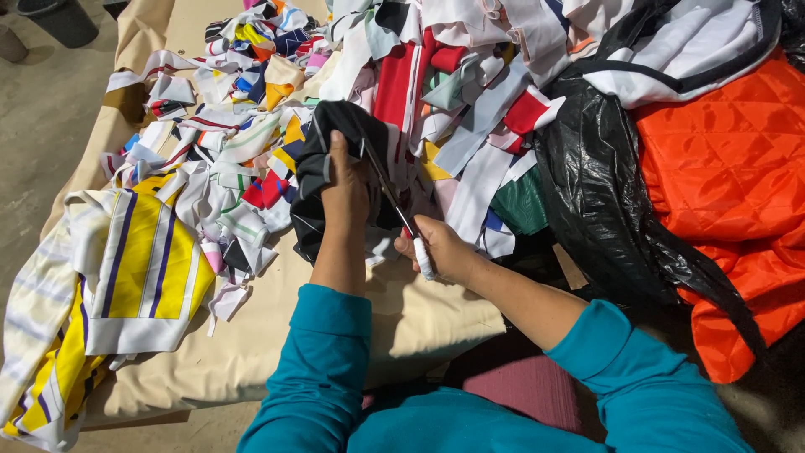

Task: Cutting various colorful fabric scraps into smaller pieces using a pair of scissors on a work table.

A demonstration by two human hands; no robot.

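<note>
While left hand (345,195) grips black cloth (323,159), right hand (443,248) closed on scissors (394,205), black bag (599,193) contents unseen

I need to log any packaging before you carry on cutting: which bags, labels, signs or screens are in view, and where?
Black plastic bag: right of the scissors, crumpled and glossy, lying against the orange quilted cloth.
Labels, signs, screens: none visible among the fabric scraps.
</note>
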